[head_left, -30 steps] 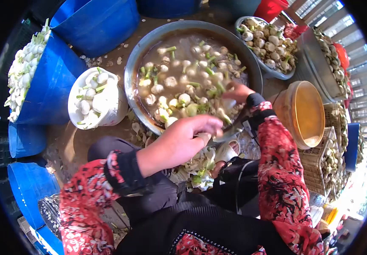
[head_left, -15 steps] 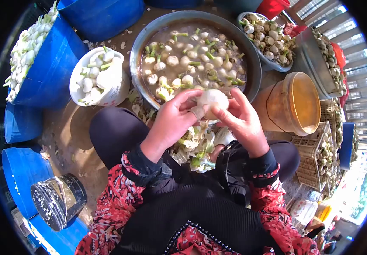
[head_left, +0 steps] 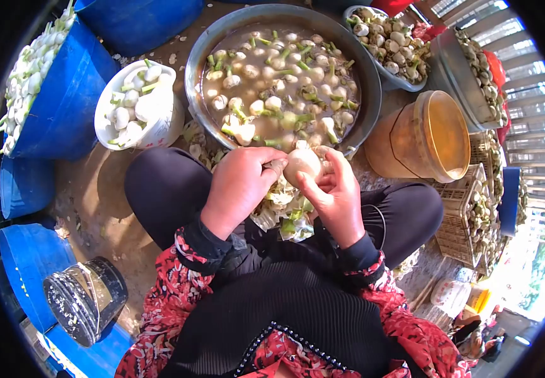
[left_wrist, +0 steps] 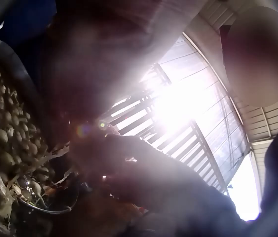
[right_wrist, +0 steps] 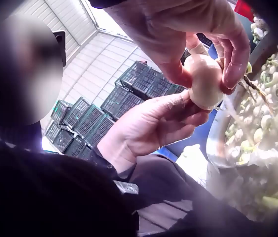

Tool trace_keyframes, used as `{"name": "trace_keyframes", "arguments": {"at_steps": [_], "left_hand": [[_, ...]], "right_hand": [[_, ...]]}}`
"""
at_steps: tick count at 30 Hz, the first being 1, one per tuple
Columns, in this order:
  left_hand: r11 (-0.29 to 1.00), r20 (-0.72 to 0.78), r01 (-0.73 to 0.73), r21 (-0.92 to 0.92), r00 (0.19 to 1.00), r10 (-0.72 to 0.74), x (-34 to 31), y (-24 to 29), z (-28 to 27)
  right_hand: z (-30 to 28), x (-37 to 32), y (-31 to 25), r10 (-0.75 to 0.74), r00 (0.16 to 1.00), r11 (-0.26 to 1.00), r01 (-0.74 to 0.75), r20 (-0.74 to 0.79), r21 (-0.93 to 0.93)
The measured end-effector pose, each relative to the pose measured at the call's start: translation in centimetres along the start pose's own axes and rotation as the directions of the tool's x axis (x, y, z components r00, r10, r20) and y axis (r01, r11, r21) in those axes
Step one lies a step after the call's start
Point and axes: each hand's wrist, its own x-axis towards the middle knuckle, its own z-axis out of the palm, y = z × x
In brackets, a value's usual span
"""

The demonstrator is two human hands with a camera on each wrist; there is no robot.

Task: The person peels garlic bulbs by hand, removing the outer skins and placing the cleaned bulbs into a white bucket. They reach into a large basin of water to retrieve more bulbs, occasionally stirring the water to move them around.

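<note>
Both hands meet over the near rim of a wide metal basin (head_left: 195, 94), round one pale garlic bulb (head_left: 302, 165). My right hand (head_left: 336, 200) grips it from the right, fingers and thumb curled about its sides. My left hand (head_left: 239, 181) pinches its left side with thumb and fingers. In the right wrist view the smooth, round bulb (right_wrist: 205, 81) sits between the fingers of both hands. Muddy water fills the basin, with many garlic bulbs on short green stems. Glare and shadow hide most of the hand detail in the left wrist view.
A white bucket (head_left: 168, 120) of peeled bulbs stands left of the basin, near a heaped blue tub (head_left: 74, 94). A brownish bucket (head_left: 386, 142) stands on the right, beside wicker baskets (head_left: 458, 220) of bulbs. Loose peelings (head_left: 285, 208) lie between the knees.
The right hand came out of the basin and met the left hand round a bulb. Both hands then stay on it, the fingers shifting, while the head view moves slightly.
</note>
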Motion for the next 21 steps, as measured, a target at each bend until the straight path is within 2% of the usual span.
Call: {"name": "trace_keyframes", "arguments": {"at_steps": [3, 6, 7, 9, 10, 11, 12, 13, 14, 15, 17, 18, 19, 20, 21], "left_hand": [[0.993, -0.047, -0.065, 0.103, 0.996, 0.070, 0.6, -0.2, 0.8], [0.993, -0.026, -0.023, 0.118, 0.999, 0.026, 1.8, -0.4, 1.5], [0.992, -0.021, -0.018, 0.124, 1.000, 0.021, 2.1, -0.5, 1.8], [0.971, -0.057, -0.074, 0.228, 0.994, 0.090, 2.9, -0.5, 2.4], [0.975, -0.049, -0.036, 0.218, 0.998, 0.048, 3.3, -0.5, 2.5], [0.974, -0.047, -0.036, 0.225, 0.998, 0.048, 3.8, -1.2, 2.8], [1.000, -0.033, 0.018, -0.021, 0.999, -0.018, 4.3, -2.2, 3.3], [0.961, -0.002, 0.074, -0.267, 0.997, -0.077, 4.8, -3.1, 3.6], [0.858, 0.114, 0.188, -0.477, 0.982, -0.152, 5.3, -2.9, 3.6], [0.860, 0.119, 0.189, -0.474, 0.981, -0.150, 5.4, -2.6, 3.6], [0.705, 0.317, 0.298, -0.644, 0.942, -0.108, 4.8, -1.0, 3.4], [0.731, 0.231, 0.254, -0.633, 0.963, -0.135, 4.5, 0.2, 2.9], [0.811, 0.072, 0.191, -0.552, 0.981, -0.182, 4.5, 0.1, 2.3], [0.915, -0.167, -0.013, -0.403, 0.984, -0.060, 5.0, -0.7, 1.2], [0.961, -0.375, -0.190, -0.201, 0.921, 0.103, 5.5, -1.2, 0.5]], "right_hand": [[-0.1, 0.5, 1.1, 0.004, 1.000, 0.999, -0.004, 0.007, -0.040], [0.0, 1.0, 1.1, -0.104, 0.993, 0.990, 0.098, -0.060, -0.101], [0.0, 1.2, 1.3, -0.098, 0.993, 0.991, 0.092, -0.061, -0.094], [-0.2, 1.7, 1.7, -0.138, 0.988, 0.987, 0.131, -0.070, -0.096], [-0.6, 1.9, 2.0, -0.052, 0.998, 0.996, 0.050, -0.022, -0.068], [-0.8, 2.2, 2.4, -0.052, 0.998, 0.997, 0.050, -0.024, -0.060], [-1.0, 2.6, 2.7, 0.021, 0.999, 0.976, -0.030, 0.048, 0.215], [-1.4, 3.0, 2.9, 0.070, 0.988, 0.877, -0.125, 0.134, 0.465], [-2.0, 3.1, 2.3, 0.135, 0.969, 0.794, -0.231, 0.207, 0.562], [-2.1, 3.3, 2.1, 0.137, 0.970, 0.792, -0.229, 0.201, 0.565], [-2.1, 3.6, 1.9, 0.203, 0.952, 0.695, -0.305, 0.229, 0.652], [-2.1, 3.7, 2.0, 0.194, 0.958, 0.688, -0.286, 0.210, 0.667], [-2.3, 3.7, 2.3, 0.195, 0.959, 0.686, -0.284, 0.207, 0.669], [-2.7, 3.7, 2.7, 0.164, 0.974, 0.713, -0.224, 0.153, 0.665], [-3.2, 3.8, 2.9, 0.130, 0.986, 0.738, -0.164, 0.100, 0.654]]}}
